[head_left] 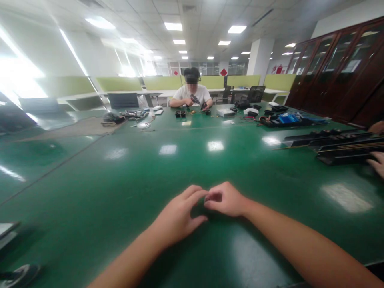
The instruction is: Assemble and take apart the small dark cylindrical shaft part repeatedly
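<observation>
My left hand (181, 216) is low over the green tabletop (135, 180), its thumb stretched apart from the fingers and nothing visible between them. Beside it, my right hand (229, 200) curves loosely, with a gap between thumb and forefinger. The fingertips of both hands meet or nearly meet; I cannot tell whether they touch. Shadow darkens the inside of the right hand's curl, and no held thing shows there.
Across the table a seated person (192, 94) handles a dark tool (195, 99). Black rails (345, 150) lie at the right, beside another person's hand (377, 163). A tray with blue items (289, 118) stands far right; a grey cloth (75, 128) lies far left.
</observation>
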Action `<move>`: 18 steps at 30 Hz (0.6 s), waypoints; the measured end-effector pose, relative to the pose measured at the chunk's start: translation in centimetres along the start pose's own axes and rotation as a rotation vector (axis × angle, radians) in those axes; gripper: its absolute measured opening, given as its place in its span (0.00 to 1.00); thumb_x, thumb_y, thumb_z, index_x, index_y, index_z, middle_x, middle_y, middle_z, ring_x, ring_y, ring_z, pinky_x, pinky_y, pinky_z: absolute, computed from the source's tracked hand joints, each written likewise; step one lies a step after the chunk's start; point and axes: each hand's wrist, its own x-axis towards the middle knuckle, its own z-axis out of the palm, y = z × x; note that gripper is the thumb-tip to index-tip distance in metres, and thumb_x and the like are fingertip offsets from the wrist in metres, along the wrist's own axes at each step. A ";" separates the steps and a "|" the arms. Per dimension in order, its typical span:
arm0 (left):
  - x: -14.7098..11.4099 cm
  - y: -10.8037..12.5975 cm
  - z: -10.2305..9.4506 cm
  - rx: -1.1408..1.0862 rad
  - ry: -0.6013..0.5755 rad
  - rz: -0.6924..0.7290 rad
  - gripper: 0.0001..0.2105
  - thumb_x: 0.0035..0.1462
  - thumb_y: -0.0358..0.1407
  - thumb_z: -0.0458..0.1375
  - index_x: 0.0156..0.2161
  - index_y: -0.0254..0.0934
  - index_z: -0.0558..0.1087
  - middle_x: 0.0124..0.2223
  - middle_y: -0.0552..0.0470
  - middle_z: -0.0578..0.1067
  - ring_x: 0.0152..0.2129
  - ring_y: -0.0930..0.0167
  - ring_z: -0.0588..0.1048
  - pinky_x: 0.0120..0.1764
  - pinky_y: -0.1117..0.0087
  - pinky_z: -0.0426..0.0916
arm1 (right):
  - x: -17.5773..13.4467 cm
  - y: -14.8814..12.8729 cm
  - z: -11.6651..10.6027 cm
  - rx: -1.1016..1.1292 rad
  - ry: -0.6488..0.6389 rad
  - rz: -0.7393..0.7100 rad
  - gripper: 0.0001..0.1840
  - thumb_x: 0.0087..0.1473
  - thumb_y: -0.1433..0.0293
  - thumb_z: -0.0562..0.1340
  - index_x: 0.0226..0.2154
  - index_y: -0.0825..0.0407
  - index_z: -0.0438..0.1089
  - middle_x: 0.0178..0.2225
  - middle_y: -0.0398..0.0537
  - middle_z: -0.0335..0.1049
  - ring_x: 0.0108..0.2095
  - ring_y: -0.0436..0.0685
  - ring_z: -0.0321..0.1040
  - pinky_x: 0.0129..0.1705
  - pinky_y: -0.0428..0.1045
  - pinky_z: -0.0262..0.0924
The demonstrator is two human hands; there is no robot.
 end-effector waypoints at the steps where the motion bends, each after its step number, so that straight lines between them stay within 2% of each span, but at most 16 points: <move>1: 0.8 0.0 0.5 -0.015 -0.017 0.012 0.25 0.52 0.28 0.64 0.55 0.43 0.67 0.51 0.50 0.71 0.41 0.70 0.73 0.45 0.69 0.72 | 0.0 0.1 -0.2 0.007 -0.006 0.003 0.10 0.51 0.65 0.66 0.28 0.57 0.76 0.24 0.43 0.71 0.24 0.49 0.63 0.27 0.44 0.56; 4: 1.9 -0.2 1.5 -0.009 -0.016 0.049 0.15 0.56 0.25 0.59 0.48 0.40 0.71 0.43 0.51 0.73 0.39 0.69 0.73 0.42 0.69 0.70 | 0.1 0.5 -0.4 0.004 -0.037 0.004 0.12 0.51 0.66 0.66 0.24 0.58 0.74 0.20 0.40 0.66 0.22 0.47 0.58 0.25 0.43 0.52; 8: 2.0 -0.3 1.9 0.070 -0.023 0.082 0.09 0.56 0.26 0.57 0.41 0.37 0.72 0.38 0.50 0.73 0.34 0.69 0.72 0.36 0.70 0.68 | 0.1 0.7 -0.3 -0.004 -0.052 0.003 0.14 0.51 0.66 0.66 0.20 0.57 0.70 0.19 0.38 0.61 0.21 0.46 0.55 0.24 0.43 0.48; 12: 1.7 -0.1 2.0 0.186 -0.023 0.091 0.04 0.59 0.28 0.55 0.37 0.36 0.72 0.35 0.50 0.74 0.32 0.68 0.73 0.35 0.69 0.68 | 0.1 0.6 -0.3 -0.023 -0.056 -0.025 0.13 0.51 0.65 0.66 0.22 0.57 0.72 0.19 0.39 0.64 0.22 0.47 0.57 0.24 0.43 0.50; 15: 0.6 -1.0 0.9 0.260 0.052 0.064 0.08 0.62 0.32 0.54 0.44 0.38 0.74 0.38 0.49 0.76 0.34 0.67 0.75 0.38 0.67 0.71 | 0.1 0.4 -0.6 -0.037 -0.065 -0.027 0.11 0.52 0.64 0.67 0.28 0.56 0.77 0.23 0.42 0.70 0.24 0.49 0.63 0.27 0.43 0.55; 18: -2.5 -2.6 -1.9 0.300 0.219 -0.023 0.12 0.65 0.38 0.54 0.51 0.41 0.72 0.44 0.50 0.78 0.38 0.67 0.77 0.43 0.66 0.73 | 0.1 0.4 -0.9 -0.068 -0.067 -0.007 0.11 0.52 0.62 0.67 0.31 0.54 0.79 0.26 0.45 0.75 0.26 0.50 0.67 0.29 0.44 0.59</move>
